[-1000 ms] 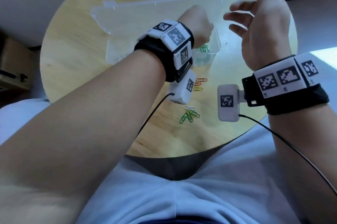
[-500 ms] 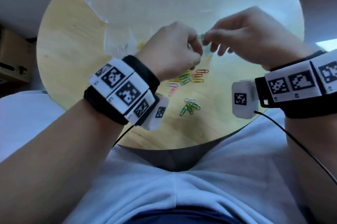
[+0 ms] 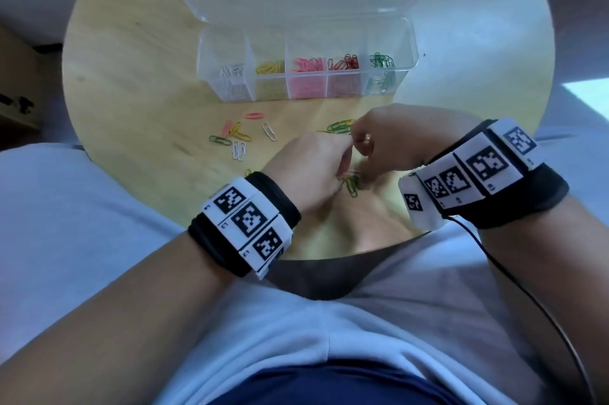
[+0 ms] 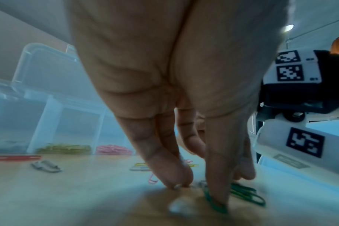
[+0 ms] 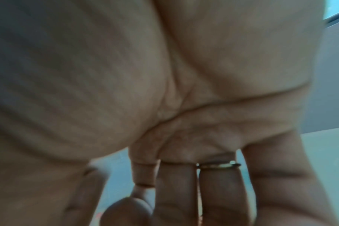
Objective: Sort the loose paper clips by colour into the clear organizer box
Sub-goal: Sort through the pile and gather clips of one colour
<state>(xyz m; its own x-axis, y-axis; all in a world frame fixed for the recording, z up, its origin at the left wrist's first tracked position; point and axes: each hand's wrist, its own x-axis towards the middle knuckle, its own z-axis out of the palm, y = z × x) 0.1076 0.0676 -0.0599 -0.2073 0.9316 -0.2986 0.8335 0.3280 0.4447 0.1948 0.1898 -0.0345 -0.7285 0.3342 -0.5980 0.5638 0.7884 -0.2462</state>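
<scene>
Progress is judged as well past the midpoint: the clear plastic organizer box (image 3: 304,75), lid open, stands at the far side of the round wooden table (image 3: 131,75), and five of its compartments hold clips in separate colours, from white at one end to green at the other. Loose coloured wire paper clips (image 3: 235,136) lie scattered on the table near the box front and remain to be sorted. The left hand (image 3: 309,170) presses its fingertips (image 4: 176,178) down beside a small cluster of green paper clips (image 4: 244,194). The left wrist view alone shows this contact; the head view hides it. The right hand (image 3: 392,141) has its fingers bent; whether it holds a clip cannot be told.
</scene>
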